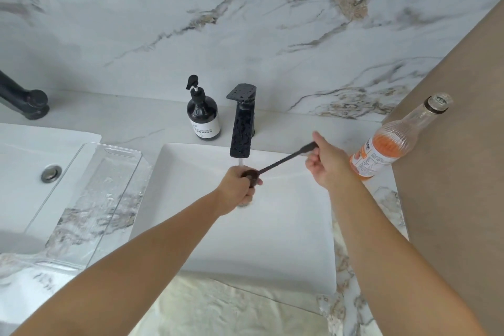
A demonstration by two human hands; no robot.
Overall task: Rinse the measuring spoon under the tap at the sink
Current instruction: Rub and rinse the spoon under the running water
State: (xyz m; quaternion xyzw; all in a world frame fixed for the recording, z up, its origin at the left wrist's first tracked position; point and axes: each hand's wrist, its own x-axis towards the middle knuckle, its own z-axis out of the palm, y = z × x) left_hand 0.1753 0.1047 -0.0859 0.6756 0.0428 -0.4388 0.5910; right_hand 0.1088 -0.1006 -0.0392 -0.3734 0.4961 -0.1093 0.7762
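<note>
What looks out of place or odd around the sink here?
An open glass bottle of orange drink stands without a cap at the right of the sink, close to the right hand. A clear tray rests tilted over the left basin's edge.

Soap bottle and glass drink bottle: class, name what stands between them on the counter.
In the head view, the black tap stands between the soap bottle and the glass drink bottle; nearer the camera, the right hand holds the measuring spoon.
</note>
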